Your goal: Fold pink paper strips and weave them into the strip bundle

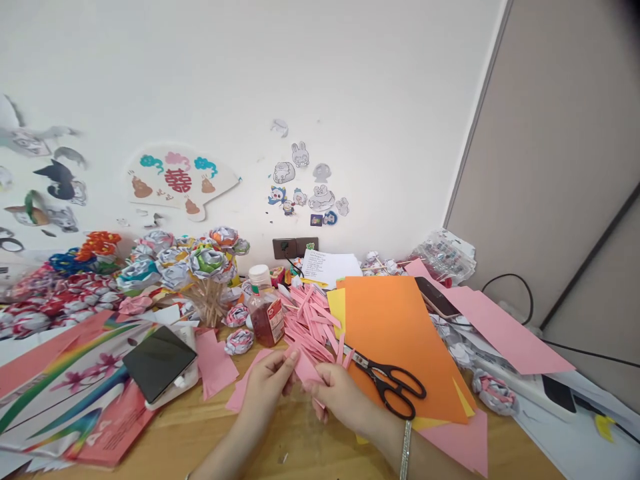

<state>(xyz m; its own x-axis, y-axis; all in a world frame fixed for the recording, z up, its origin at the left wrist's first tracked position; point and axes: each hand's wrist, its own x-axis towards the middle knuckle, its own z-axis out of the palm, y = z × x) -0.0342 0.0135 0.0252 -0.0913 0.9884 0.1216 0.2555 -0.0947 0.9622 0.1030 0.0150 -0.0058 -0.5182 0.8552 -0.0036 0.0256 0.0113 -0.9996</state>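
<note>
Between my two hands is a small piece of pink paper (306, 368). My left hand (273, 377) pinches its left side with thumb and fingers. On the other side, my right hand (336, 393) grips the paper's lower right edge. Just beyond them lies a heap of pink paper strips (313, 320). Black-handled scissors (387, 377) rest to the right of my right hand, partly on orange paper (385, 320). More pink paper (239, 393) lies by my left hand, partly covered by it.
A bottle of reddish liquid (265, 317) stands behind the hands. Paper flowers (207, 260) on sticks fill the back left. A dark phone-like device (160, 363) lies at left, a phone (436, 297) at right. Loose pink sheets (510, 330) and a cable (531, 300) are farther right.
</note>
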